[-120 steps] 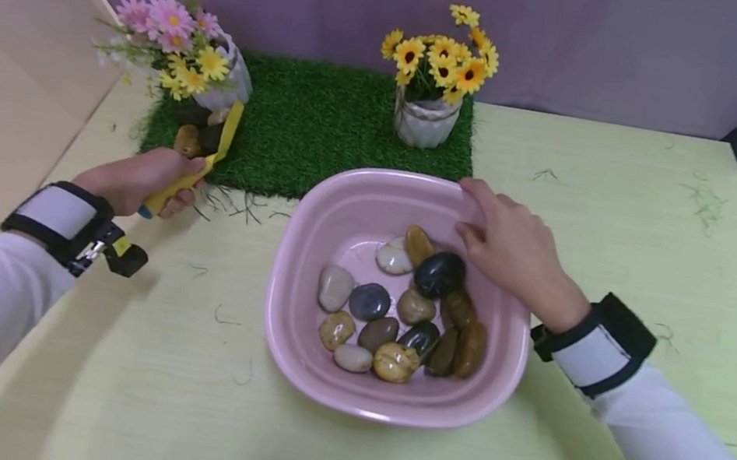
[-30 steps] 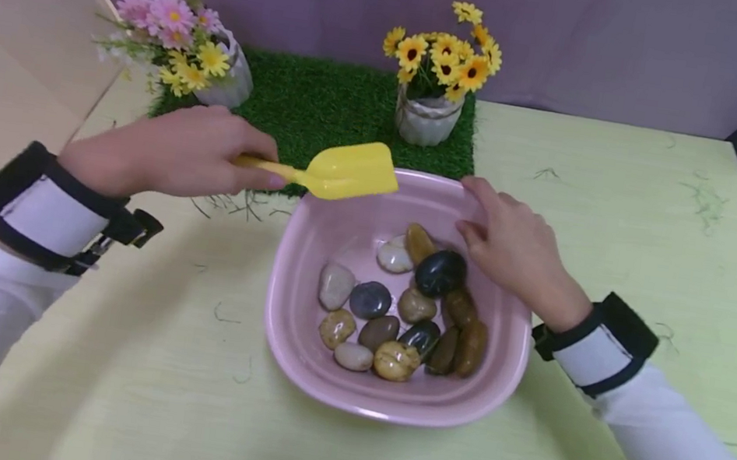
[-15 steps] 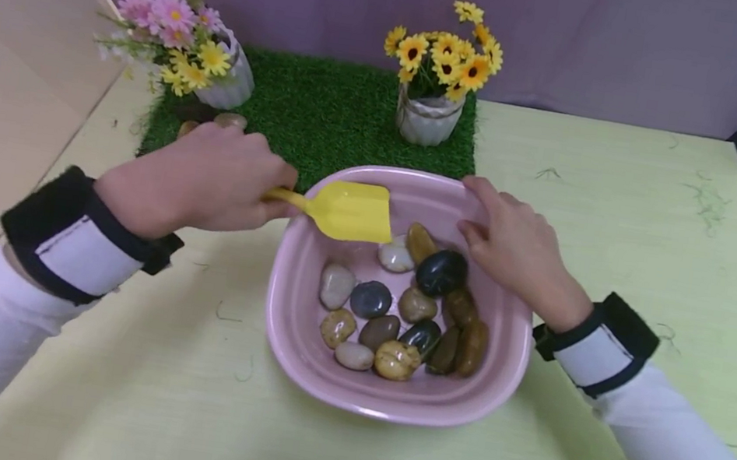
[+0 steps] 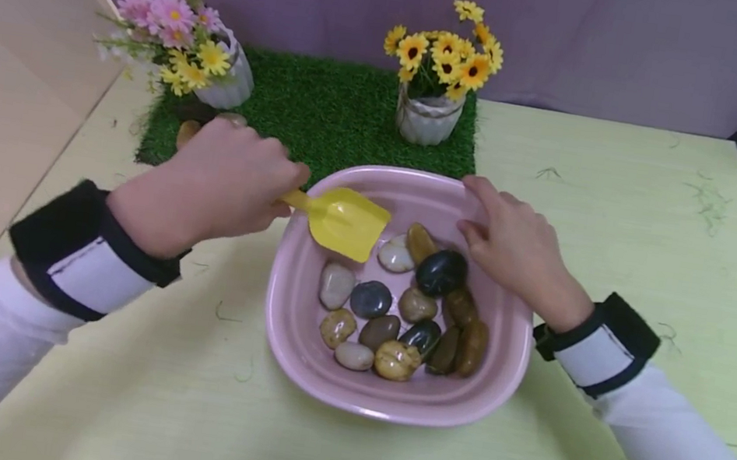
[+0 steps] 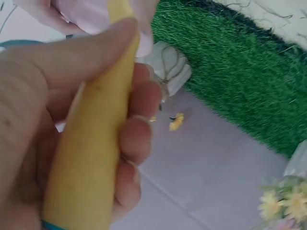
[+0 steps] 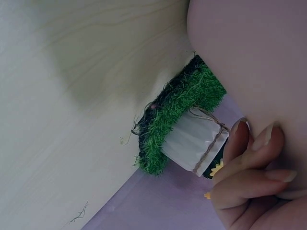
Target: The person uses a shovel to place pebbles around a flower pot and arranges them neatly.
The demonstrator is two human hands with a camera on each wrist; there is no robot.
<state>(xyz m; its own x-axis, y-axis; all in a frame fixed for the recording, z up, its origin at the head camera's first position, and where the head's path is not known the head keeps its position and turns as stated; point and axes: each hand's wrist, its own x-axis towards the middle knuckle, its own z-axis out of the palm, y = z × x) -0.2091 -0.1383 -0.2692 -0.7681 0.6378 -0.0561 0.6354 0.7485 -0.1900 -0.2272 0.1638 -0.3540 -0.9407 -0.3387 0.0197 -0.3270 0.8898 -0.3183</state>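
Note:
My left hand [image 4: 220, 182] grips the yellow handle of a toy shovel [image 4: 347, 223]; in the left wrist view its thumb lies along the handle [image 5: 91, 143] and the fingers wrap round it. The shovel blade tilts down over the left inner side of a pink basin [image 4: 385, 412], with nothing on it. Several smooth, shiny stones lie on the basin floor, among them a large black stone [image 4: 442, 273]. My right hand [image 4: 521, 248] holds the basin's far right rim, thumb inside; in the right wrist view the fingers [image 6: 249, 165] bend against the outer wall.
Behind the basin lies a green turf mat [image 4: 309, 96]. On it stand a pot of yellow flowers [image 4: 426, 119] and a leaning pot with pink and yellow flowers [image 4: 229, 77]. More stones [image 4: 188, 131] on the mat are partly hidden behind my left hand. Turf strands are scattered over the table.
My left hand brought the shovel from the stones on the mat rightward over the basin, then lowered it and turned the blade downward. The right hand and the stones in the basin have stayed put.

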